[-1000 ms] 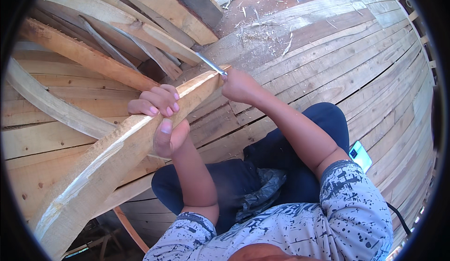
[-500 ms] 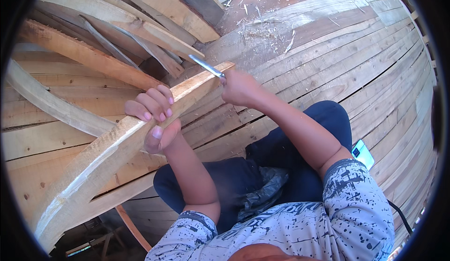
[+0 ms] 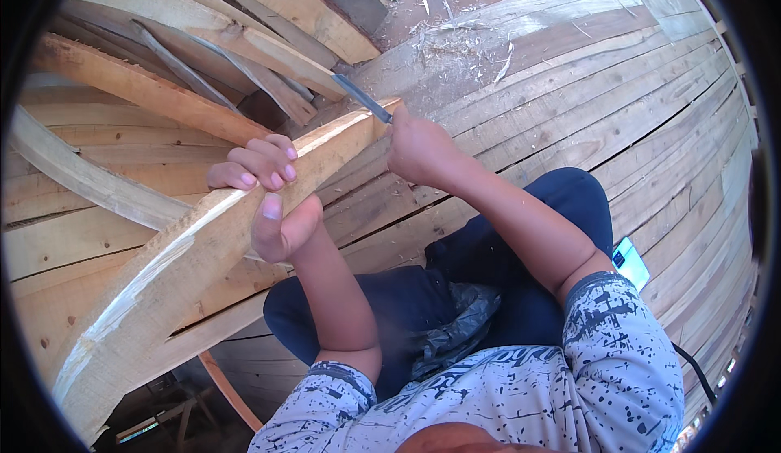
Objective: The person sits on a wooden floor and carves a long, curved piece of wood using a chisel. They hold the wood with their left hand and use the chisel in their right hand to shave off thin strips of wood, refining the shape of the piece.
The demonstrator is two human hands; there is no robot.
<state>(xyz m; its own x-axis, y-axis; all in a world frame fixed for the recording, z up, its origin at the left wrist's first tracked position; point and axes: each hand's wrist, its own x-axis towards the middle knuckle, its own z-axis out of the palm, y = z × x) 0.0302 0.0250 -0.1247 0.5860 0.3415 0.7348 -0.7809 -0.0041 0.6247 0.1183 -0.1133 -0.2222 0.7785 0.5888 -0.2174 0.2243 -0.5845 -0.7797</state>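
Note:
A long curved wooden beam (image 3: 175, 282) runs from the lower left up toward the middle, with a pale shaved strip along its upper edge. My left hand (image 3: 272, 184) is closed over that edge, fingers across the top and thumb on the near side. Close to the beam's far end, my right hand (image 3: 419, 148) makes a fist around a flat metal blade (image 3: 361, 97). The blade points up and left and crosses over the beam's edge; its handle is hidden inside the fist, so I cannot tell its exact kind.
Curved boards (image 3: 187, 17) and a reddish-brown plank (image 3: 154, 87) lie at the upper left. Wood shavings (image 3: 464, 46) are scattered over the plank floor (image 3: 569, 119). A light-blue phone (image 3: 630, 264) rests beside my right knee, and a dark gap (image 3: 154, 408) opens at the lower left.
The blade has risen slightly and tilted, its face now darker. The beam's far end has shifted a little up and left, and my left hand has moved slightly left with it.

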